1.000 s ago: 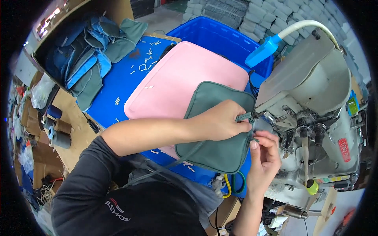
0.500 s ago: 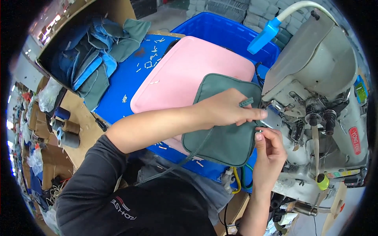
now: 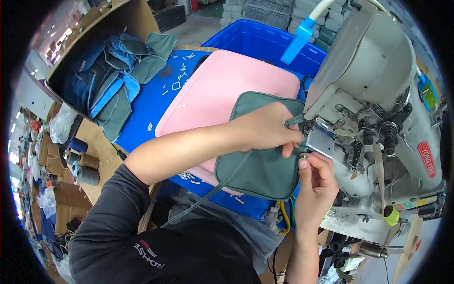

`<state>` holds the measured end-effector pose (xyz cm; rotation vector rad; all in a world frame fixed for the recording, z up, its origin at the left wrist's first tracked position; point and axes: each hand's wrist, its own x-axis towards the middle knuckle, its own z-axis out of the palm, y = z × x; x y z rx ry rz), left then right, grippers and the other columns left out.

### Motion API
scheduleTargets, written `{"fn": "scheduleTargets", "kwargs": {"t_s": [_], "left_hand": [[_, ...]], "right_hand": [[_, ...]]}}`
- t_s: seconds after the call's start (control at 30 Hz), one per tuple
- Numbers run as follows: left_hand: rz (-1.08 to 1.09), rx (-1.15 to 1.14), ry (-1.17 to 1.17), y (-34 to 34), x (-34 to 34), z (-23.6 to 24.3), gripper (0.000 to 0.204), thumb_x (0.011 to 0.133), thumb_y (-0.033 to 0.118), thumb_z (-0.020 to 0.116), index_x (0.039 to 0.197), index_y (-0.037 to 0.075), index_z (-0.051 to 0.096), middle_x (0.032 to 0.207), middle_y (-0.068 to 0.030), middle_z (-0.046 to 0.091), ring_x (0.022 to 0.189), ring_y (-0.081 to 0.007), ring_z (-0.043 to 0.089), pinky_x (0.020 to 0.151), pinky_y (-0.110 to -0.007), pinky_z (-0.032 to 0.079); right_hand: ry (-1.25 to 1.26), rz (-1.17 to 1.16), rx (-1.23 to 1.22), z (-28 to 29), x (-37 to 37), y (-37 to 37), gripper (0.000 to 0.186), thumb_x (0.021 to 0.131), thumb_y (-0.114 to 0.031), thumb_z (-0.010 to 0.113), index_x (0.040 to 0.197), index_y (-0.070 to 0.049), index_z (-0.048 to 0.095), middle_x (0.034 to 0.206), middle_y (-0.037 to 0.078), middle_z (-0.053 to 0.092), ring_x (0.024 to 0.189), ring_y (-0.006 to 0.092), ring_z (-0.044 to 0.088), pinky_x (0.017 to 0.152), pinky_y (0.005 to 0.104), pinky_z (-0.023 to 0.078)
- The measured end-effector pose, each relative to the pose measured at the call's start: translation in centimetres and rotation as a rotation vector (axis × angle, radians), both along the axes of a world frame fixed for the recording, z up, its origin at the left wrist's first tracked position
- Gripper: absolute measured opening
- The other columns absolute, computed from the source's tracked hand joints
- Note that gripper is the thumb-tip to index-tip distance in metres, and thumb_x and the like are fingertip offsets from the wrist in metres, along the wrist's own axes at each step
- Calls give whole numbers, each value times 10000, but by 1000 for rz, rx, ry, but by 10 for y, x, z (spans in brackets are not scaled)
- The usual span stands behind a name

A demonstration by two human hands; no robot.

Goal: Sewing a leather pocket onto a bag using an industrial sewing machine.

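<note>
A dark green fabric piece (image 3: 262, 174), squarish with rounded corners and a raised seam round its edge, lies partly over a pink board. Across it reaches my left hand (image 3: 276, 127), closed on a narrow green strip (image 3: 231, 176) that runs up from my lap. A length of the strip shows beyond the knuckles, beside the sewing machine (image 3: 366, 71). At the piece's right edge my right hand (image 3: 319, 177) pinches the fabric between thumb and forefinger, just below the machine's metal plate (image 3: 320, 142). The fingertips of my left hand touch the edge close above it.
The pink board (image 3: 198, 99) rests on a blue table (image 3: 163, 102) scattered with thread scraps. At the far left, a carton (image 3: 137, 19) holds green and blue fabric pieces. Thread spools (image 3: 87, 161) stand below it. A blue crate (image 3: 231, 35) is behind the board.
My left hand's forefinger and thumb have drawn back and bent down toward the fabric edge. The strip beyond the hand now extends closer to the machine. My right hand keeps its pinch.
</note>
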<state>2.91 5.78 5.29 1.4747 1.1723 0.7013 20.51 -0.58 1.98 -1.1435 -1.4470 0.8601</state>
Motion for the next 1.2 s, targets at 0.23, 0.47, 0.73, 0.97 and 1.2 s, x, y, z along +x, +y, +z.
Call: {"fn": "scheduleTargets", "kwargs": {"t_s": [0.23,0.47,0.73,0.97,1.2], "left_hand": [[-35,421,-14,-9,-12,-8,106,874,92,662,928,7,694,715,-41,680,685,-88,620,612,-246,455],[-281,587,88,12,-15,-7,235,834,36,694,1067,53,706,853,-68,728,794,-142,685,688,-269,501],[-363,592,97,16,-14,3,234,837,47,680,1069,51,702,853,-77,730,758,-153,676,676,-288,498],[-454,575,238,21,-13,10,181,863,112,678,1032,52,700,795,-80,714,695,-154,643,656,-285,479],[-366,558,23,20,-10,-7,162,867,171,696,977,54,716,747,-86,701,640,-136,615,616,-301,455]], "right_hand": [[-43,27,82,-5,4,3,104,881,32,660,985,39,662,1005,74,554,870,131,587,768,236,523],[-6,31,13,-3,6,2,109,901,12,646,1006,36,662,1033,82,584,879,117,597,757,224,510],[57,31,-125,3,9,2,97,916,-23,656,999,25,672,863,12,674,753,46,584,705,192,480],[88,50,-129,1,12,3,97,915,-23,660,995,31,672,889,9,682,782,38,591,720,182,476],[142,69,-175,4,9,5,91,921,-34,660,986,29,667,829,-11,660,724,20,547,645,165,424]]}}
